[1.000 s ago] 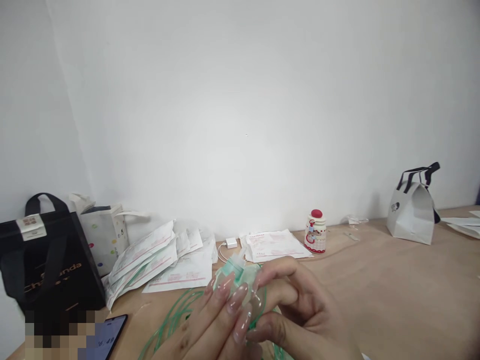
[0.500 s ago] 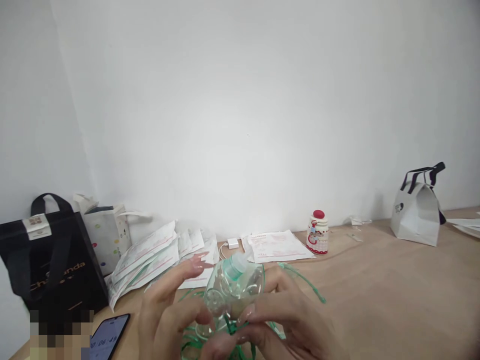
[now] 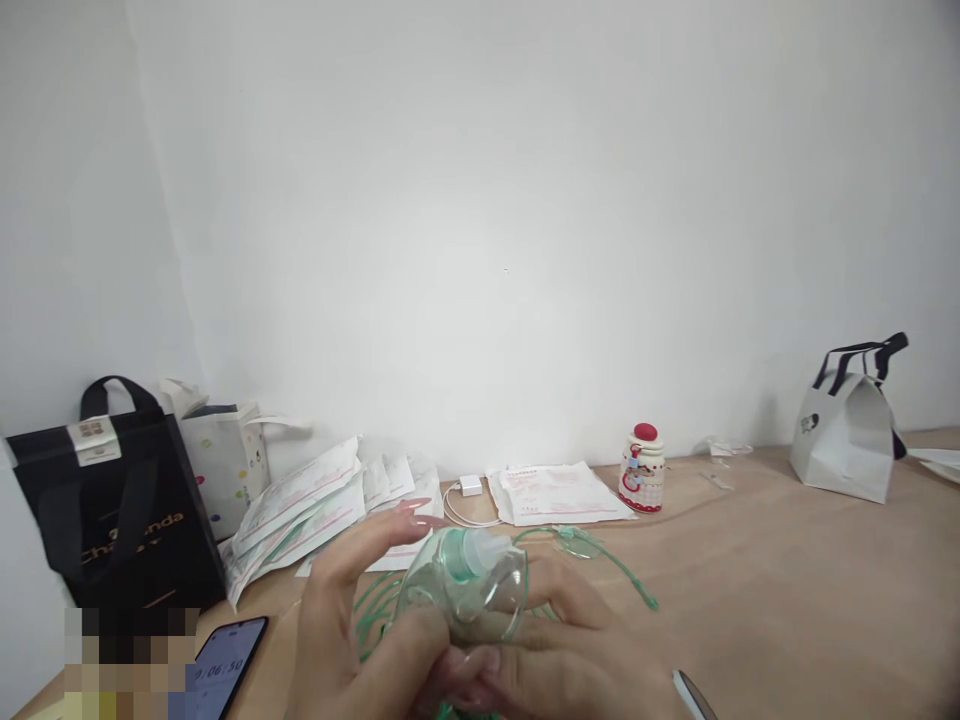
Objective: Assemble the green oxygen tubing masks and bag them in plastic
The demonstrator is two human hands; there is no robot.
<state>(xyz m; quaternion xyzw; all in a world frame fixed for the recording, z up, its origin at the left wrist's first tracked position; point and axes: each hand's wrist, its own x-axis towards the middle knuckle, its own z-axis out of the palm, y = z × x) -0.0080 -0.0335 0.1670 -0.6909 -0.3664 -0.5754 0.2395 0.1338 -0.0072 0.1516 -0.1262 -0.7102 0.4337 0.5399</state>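
Observation:
A clear oxygen mask [image 3: 502, 585] with a green collar and a whitish port sits between my hands, low in the middle of the view. My left hand [image 3: 360, 620] grips its near left side, thumb and bent fingers closed while one finger stretches up beside the port. From the right, my right hand [image 3: 562, 645] is closed on the mask's near edge, its fingertips meeting those of the left. What exactly the fingertips pinch is hidden. Green tubing [image 3: 375, 605] lies coiled behind the left hand, and another green tube [image 3: 622, 570] runs over the table on the right.
White packets [image 3: 300, 510] are piled at the left, and a flat packet [image 3: 559, 495] lies by the wall. A red-capped jar [image 3: 643, 475], a white bag [image 3: 844, 440], a black bag [image 3: 135, 520], a phone [image 3: 229, 670] and a white charger [image 3: 471, 486] stand or lie around the brown-covered table [image 3: 787, 600].
The mask has turned so its port tips to the right. Both hands' fingertips have come together below it, covering the green strap piece seen before. The view has shifted slightly.

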